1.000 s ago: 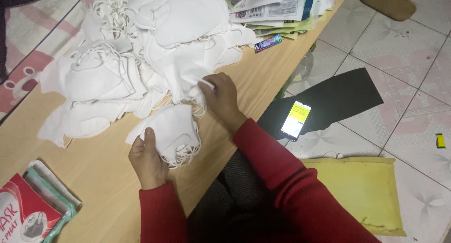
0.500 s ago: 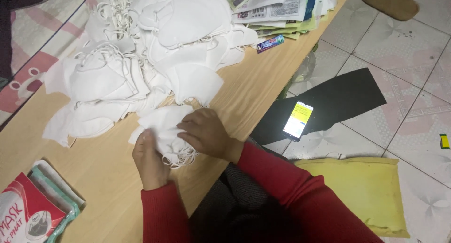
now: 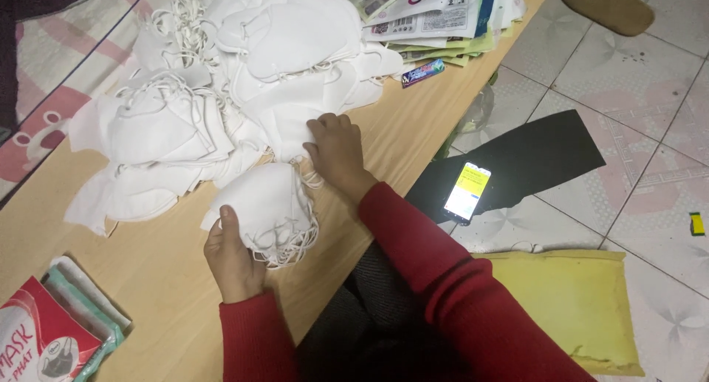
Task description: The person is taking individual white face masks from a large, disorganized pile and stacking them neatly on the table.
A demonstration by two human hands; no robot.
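Left hand [image 3: 235, 260] clamped on a small stack of white face masks [image 3: 264, 208] at the near edge of the wooden table [image 3: 159, 278]. Right hand [image 3: 336, 151], apart from the left, pinches a mask at the near edge of the large mask pile [image 3: 229, 86] just beyond.

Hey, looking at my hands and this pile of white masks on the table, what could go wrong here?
The ear loops dangling from the stack of masks in your left hand look tangled and might snag. Your right hand is pulling at the big mask pile, which lies near the table edge, so some might slide off. The lit phone on the floor could get stepped on.
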